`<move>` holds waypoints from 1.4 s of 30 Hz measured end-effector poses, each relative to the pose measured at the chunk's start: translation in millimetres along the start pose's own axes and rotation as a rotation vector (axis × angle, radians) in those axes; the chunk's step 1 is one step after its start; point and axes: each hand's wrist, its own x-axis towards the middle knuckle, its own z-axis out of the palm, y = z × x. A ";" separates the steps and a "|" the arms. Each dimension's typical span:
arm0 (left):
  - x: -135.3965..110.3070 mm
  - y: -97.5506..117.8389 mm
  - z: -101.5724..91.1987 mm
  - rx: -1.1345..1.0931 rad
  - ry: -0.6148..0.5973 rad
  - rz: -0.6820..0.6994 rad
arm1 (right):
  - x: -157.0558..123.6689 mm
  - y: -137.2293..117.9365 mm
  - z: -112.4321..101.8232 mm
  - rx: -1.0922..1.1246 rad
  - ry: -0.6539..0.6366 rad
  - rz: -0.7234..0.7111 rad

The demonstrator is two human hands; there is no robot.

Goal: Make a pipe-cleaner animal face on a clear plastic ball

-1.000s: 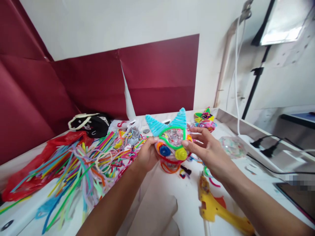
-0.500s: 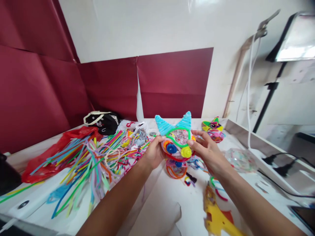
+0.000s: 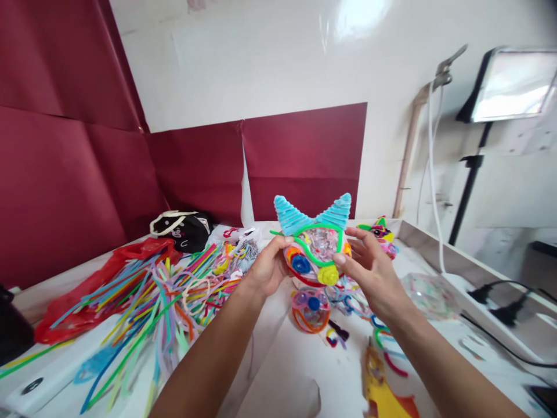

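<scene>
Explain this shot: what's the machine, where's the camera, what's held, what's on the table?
There's no machine here: these are a person's bare hands, seen from a camera worn on the head, looking forward and down. The left hand and right hand hold opposite sides of a craft face with light-blue ears, a green loop and blue and yellow coils. On the white table, a round craft piece lies just below it in view. To the left, pipe cleaners spill from a red plastic bag. At the lower right is a yellow glue gun, partly cut off by the frame.
</scene>
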 end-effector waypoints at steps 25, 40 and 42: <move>-11.0 -12.4 24.6 -0.058 0.060 0.085 | 3.3 9.6 -6.9 0.122 0.002 -0.106; -9.6 -16.4 20.1 0.368 0.422 0.660 | 0.6 16.0 -2.4 0.105 0.035 -0.092; -9.5 -15.8 17.9 0.475 0.465 0.782 | 0.3 15.3 -1.9 0.103 0.035 -0.090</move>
